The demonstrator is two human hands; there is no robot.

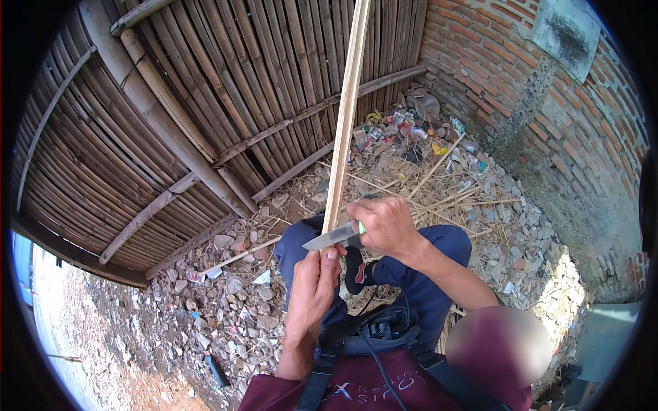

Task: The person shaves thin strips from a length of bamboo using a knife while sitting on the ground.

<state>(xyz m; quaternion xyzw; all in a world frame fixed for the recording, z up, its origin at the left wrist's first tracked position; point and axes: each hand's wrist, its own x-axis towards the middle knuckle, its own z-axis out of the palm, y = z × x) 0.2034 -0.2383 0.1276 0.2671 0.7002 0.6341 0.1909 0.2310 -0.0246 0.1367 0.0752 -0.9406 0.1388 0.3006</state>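
Note:
A long split bamboo strip (342, 127) rises from between my knees and runs up past the top of the view. My left hand (314, 284) is closed around its lower end, thumb on top. In my right hand (386, 222) is a knife (336, 236) with a light green handle, gripped in a fist. Its blade lies across the strip just above my left fingers, with the tip pointing left. Part of the knife's handle is hidden inside my fist.
Rubble ground (233, 301) with stones and loose bamboo slivers surrounds my legs (439, 250). A bamboo slat wall (274, 61) stands ahead and left, a brick wall (493, 75) at right. Colourful litter (404, 130) lies in their corner. A black cord (373, 342) crosses my lap.

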